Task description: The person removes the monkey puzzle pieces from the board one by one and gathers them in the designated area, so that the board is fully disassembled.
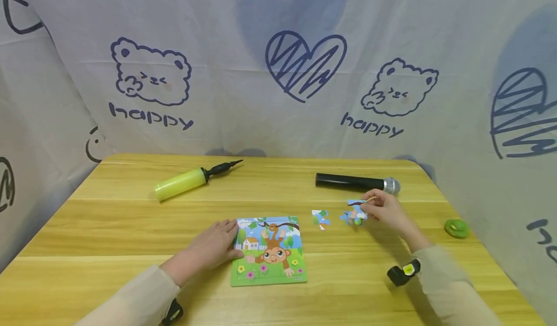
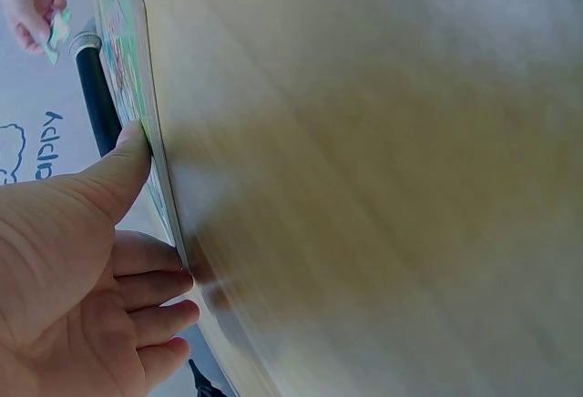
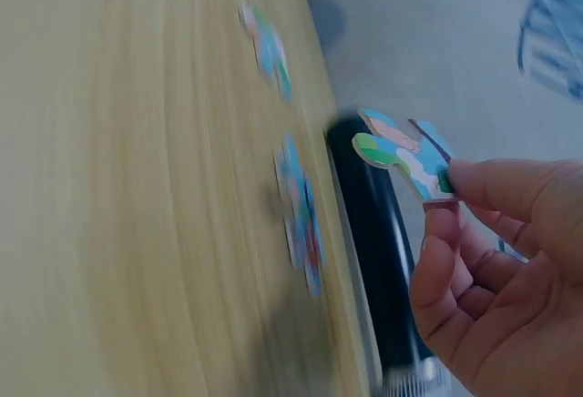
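A square jigsaw puzzle [image 1: 278, 270] with a cartoon monkey hanging from a branch lies on the wooden table. At its left edge rests my left hand [image 1: 213, 244], fingers extended along the side. The left wrist view shows the thumb [image 2: 127, 156] over the puzzle's rim. Between thumb and fingers, my right hand [image 1: 387, 212] pinches a puzzle piece [image 3: 401, 153] with blue, green and a brown strip of branch, raised above the table. One loose piece [image 1: 319, 217] lies right of the puzzle. More loose pieces [image 3: 301, 210] lie below the right hand, partly hidden in the head view.
A black microphone [image 1: 348, 181] with a silver head lies behind the right hand. At the back left is a yellow hand pump [image 1: 183, 185] with a black nozzle. A green coiled object [image 1: 457, 228] sits near the right edge. Printed cloth [image 1: 235, 89] hangs behind the table.
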The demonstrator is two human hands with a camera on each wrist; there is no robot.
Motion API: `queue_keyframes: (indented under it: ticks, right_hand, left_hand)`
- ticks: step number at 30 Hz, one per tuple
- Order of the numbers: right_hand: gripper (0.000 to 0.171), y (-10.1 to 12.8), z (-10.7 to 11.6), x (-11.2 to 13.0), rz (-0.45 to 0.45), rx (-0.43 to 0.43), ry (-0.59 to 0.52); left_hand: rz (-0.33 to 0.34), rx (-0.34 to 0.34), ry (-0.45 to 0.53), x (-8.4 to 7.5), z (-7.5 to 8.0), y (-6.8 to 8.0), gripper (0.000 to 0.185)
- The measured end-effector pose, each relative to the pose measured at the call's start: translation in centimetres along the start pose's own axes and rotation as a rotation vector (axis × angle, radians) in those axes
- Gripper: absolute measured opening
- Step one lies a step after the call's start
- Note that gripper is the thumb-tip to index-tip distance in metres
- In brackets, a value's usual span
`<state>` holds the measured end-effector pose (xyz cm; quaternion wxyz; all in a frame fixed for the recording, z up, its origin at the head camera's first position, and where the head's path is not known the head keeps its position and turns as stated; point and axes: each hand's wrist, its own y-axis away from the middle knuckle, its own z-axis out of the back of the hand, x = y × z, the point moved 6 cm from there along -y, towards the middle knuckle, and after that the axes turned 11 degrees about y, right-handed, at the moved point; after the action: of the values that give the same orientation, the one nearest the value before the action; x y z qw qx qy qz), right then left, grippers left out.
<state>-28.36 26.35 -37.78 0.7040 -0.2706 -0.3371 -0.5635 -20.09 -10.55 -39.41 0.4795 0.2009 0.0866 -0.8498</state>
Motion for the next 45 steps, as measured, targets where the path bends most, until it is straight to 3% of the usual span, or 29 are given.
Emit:
queue_keyframes:
  ticks: [6,10,15,20,30,38,45]
  right_hand:
    - [0.024,0.6,2.9,-3.2,-0.052,-0.004,0.050]
    - [0.022,0.6,3.8,-4.8,-0.114,-0.005,0.145]
    - [0.020,0.6,4.4,-5.5,-0.151,-0.041,0.295]
    - [0.019,0.4,4.6,-6.1,-0.180,-0.047,0.378]
    - [0.018,0.0,4.5,-6.7,-0.222,-0.014,0.401]
    - [0.020,0.1,4.4,-6.6,-0.203,-0.011,0.404]
    - [0.031,0.0,4.0,-4.8,-0.153,-0.032,0.434]
  left_hand:
    - [0.007,0.003,-0.008,0.2,-0.1,0.0,0.070]
    - [0.008,0.002,-0.015,0.2,-0.1,0.0,0.071]
    - [0.007,0.003,-0.020,0.2,-0.2,-0.1,0.071]
    - [0.005,0.002,-0.017,0.2,-0.2,-0.1,0.071]
    - [-0.003,-0.006,-0.019,0.2,-0.2,-0.2,0.071]
    - [0.001,0.001,-0.015,0.2,-0.2,-0.2,0.070]
    - [0.006,0.004,-0.016,0.2,-0.2,-0.2,0.070]
